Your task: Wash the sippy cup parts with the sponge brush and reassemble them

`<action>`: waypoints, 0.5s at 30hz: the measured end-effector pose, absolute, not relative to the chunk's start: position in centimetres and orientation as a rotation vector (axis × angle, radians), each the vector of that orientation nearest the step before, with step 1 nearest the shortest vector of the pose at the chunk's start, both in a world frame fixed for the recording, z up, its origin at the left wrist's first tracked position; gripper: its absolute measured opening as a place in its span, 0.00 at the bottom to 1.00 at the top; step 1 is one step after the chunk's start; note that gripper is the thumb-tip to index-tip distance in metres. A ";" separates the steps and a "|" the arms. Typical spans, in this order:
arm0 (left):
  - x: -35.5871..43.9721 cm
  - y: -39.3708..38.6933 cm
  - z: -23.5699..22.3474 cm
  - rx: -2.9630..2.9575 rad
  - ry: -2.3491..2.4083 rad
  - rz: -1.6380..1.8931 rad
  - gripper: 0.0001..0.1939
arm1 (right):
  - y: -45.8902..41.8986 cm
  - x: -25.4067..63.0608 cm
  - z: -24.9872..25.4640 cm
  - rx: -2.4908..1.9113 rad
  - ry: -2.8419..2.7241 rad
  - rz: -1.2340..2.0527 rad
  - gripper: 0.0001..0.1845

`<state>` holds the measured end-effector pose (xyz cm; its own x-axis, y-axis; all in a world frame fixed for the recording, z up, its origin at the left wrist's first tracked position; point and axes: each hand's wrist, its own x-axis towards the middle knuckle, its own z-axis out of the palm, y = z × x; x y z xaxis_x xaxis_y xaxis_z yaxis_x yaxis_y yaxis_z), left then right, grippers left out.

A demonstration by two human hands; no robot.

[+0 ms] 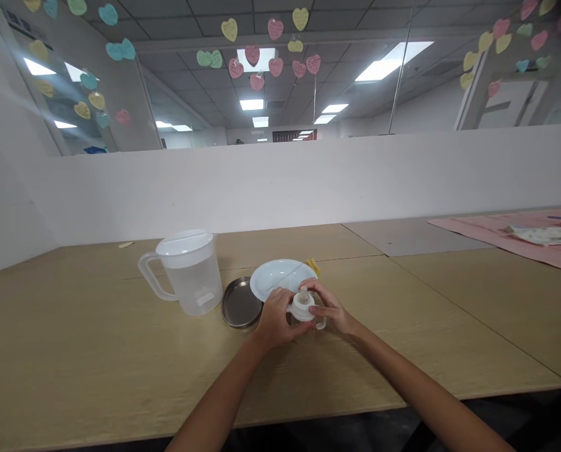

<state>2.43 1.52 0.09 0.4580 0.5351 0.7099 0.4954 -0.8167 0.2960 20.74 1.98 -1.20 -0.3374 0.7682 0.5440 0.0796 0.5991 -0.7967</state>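
Bottle: small clear baby bottle (305,312) with a white cap and teat, upright on the surface (96,351), held between both hands near the middle of the scene; whether anything is in it cannot be told.
Left hand: left hand (275,321) curled around the left side of the bottle, fingers closed on it.
Right hand: right hand (330,311) closed on the right side of the cap, thumb and fingers at the white ring, touching it.
Jug: clear plastic jug (189,271) with a white lid on and the handle pointing left, standing left of the hands and apart from them; it looks to hold clear water, though the level is hard to read.
Metal dish: round shallow metal dish (240,304) just right of the jug and just left of the left hand; nothing shows in it.
Plate: white plate (278,277) just beyond the hands with a thin stick lying across it; a small yellow thing (313,265) sits at its far right rim.
Edges: near edge of the surface runs below the forearms; a white partition wall (309,182) closes the far side.
Open room: bare wood to the near left and to the right of the hands; a pink cloth (511,235) lies far right, well apart.
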 end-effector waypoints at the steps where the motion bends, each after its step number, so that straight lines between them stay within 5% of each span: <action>1: 2.4 1.5 0.1 2.642 0.934 1.315 0.23 | 2.1 20.8 -1.2 -0.689 -1.789 0.822 0.21; 9: 2.4 1.5 0.1 2.655 0.925 1.334 0.23 | 3.4 21.4 -2.0 -0.569 -1.752 0.825 0.17; 15: 2.5 1.4 0.2 2.646 0.950 1.310 0.21 | 2.4 21.2 -1.6 -0.673 -1.882 0.637 0.26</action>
<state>2.45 1.42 0.21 0.4559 0.5392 0.7081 0.5052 -0.8118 0.2929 21.17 2.44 -1.56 -0.3485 0.6952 0.6287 0.1701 0.7065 -0.6870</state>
